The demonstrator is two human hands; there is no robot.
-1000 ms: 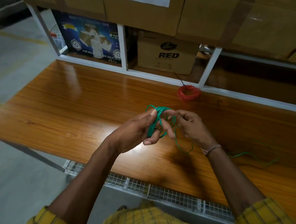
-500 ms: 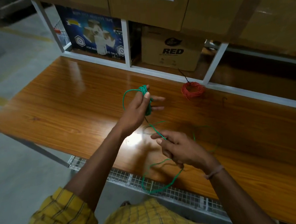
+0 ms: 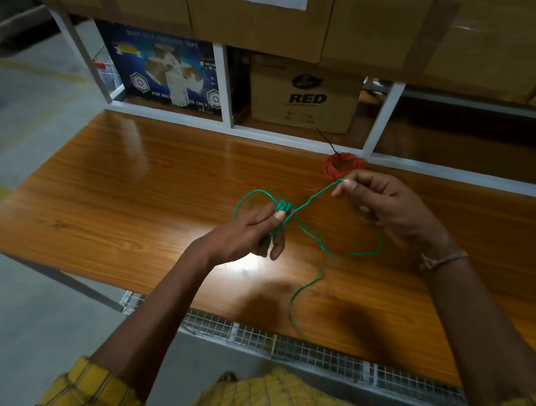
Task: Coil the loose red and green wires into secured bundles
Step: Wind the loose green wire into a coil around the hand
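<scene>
your left hand (image 3: pixel 246 234) grips a small bunch of green wire (image 3: pixel 313 241) loops above the desk (image 3: pixel 128 190), thumb & fingers pressed on it. your right hand (image 3: pixel 388 204) pinches a strand of the same wire btwn thumb & forefinger, pulled taut from the bunch. the slack hangs in a loop, trailing over the desk's near edge. red coil (image 3: pixel 343 164) lies at the back of the desk, just behind your right hand.

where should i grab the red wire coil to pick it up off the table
Pinch the near arc of the red wire coil, coming from above on the person's side. It lies flat on the table as an open ring, so a finger can go into the centre. A black tie sticks up at its far edge, and the shelf frame crowds that side.
</scene>
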